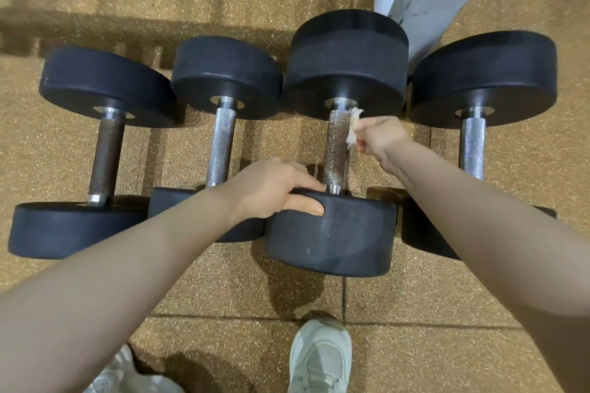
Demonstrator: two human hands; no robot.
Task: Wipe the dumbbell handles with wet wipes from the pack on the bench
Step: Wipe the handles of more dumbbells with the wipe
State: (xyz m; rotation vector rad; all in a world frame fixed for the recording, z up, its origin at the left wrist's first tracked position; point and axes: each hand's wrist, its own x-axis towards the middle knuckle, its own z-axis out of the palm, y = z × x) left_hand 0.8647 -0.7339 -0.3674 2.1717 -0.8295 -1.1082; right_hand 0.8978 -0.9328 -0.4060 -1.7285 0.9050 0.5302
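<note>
The right hand (381,137) pinched a crumpled white wet wipe (352,128) against the right side of the third dumbbell's knurled steel handle (335,148), near its far end. The left hand (274,190) gripped that dumbbell's near black rubber head (332,233), fingers curled over its edge. Turning the bar would likely help the wipe reach underneath. No pack or other container showed.

Head view, steeply downward, close over dumbbells (335,143); wide-angle; edges seemingly warped.
</note>
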